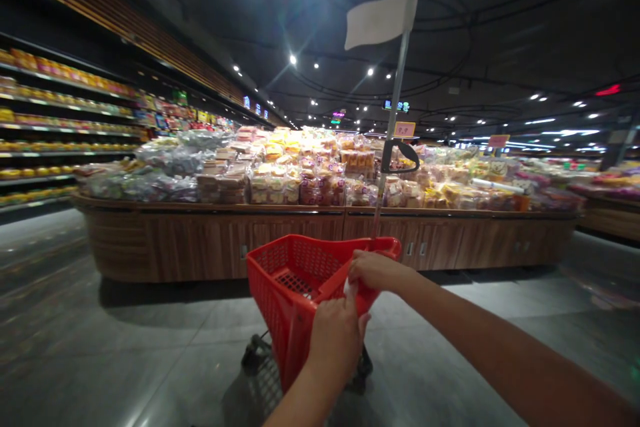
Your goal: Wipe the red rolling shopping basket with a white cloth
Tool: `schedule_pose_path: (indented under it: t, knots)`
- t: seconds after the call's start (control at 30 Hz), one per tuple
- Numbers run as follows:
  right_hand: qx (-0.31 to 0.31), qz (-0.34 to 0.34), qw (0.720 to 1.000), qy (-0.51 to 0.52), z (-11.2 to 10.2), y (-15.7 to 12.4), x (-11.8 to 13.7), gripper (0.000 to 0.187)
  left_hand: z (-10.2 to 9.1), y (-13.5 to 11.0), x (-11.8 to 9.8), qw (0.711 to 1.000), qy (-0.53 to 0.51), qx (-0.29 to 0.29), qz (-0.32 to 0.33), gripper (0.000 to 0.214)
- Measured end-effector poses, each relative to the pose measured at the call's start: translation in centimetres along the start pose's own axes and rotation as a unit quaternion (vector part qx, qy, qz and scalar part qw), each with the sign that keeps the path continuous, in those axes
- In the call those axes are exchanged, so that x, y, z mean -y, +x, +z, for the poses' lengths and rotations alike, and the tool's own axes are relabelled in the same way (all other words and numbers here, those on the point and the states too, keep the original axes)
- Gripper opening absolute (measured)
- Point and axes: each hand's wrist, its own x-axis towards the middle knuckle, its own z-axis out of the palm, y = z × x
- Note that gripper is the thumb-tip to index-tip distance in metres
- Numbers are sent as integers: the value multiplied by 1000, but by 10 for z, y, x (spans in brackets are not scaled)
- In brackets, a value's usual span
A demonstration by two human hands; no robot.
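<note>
A red plastic shopping cart (290,280) stands on the grey floor just in front of me, its basket empty as far as I can see. My left hand (334,337) is closed around the cart's near rim or handle. My right hand (375,271) is closed on the same rim a little farther right, with a small white thing between the two hands that I cannot make out. A thin pole (393,127) rises from the cart's far right corner and carries a white flag (381,17).
A long wooden display island (225,237) heaped with bagged bread and pastries crosses the view ahead. Stocked shelves (55,127) line the left wall. More display tables (607,210) stand at the right. Grey tiled floor (125,353) lies around the cart.
</note>
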Motion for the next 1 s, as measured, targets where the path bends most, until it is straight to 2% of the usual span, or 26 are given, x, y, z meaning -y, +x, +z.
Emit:
schedule_pose_path:
  t: [0.1,0.2,0.3,0.37,0.47,0.67,0.83,0.9,1.0]
  knots:
    - [86,-53,995,-22,-8,20,-3,19,1,-1,7,1000,-12,-7,-3,29]
    - [140,-78,986,-35,-11,27,-5,30,2,-2,17,1000,-22,-10,-5,27]
    - [117,-86,988,-55,-4,29,-10,31,1,-3,25,1000,-26,-6,-7,27]
    - [84,-74,992,-58,2,30,-17,29,-1,-2,27,1000,-26,1,-10,26]
    - [78,-40,995,-53,6,32,-28,28,-5,-1,27,1000,-24,11,-17,25]
    - [91,-12,996,-6,0,28,-44,39,-6,-2,31,999,-26,6,-22,27]
    - [85,69,994,-23,-9,24,-73,29,-7,-3,32,1000,-23,-1,-17,28]
    - [82,89,992,-30,-9,25,-73,28,-8,-3,31,1000,-21,-3,-16,27]
    - [94,62,994,-12,0,33,-52,37,-7,-3,32,1000,-23,-4,-12,27]
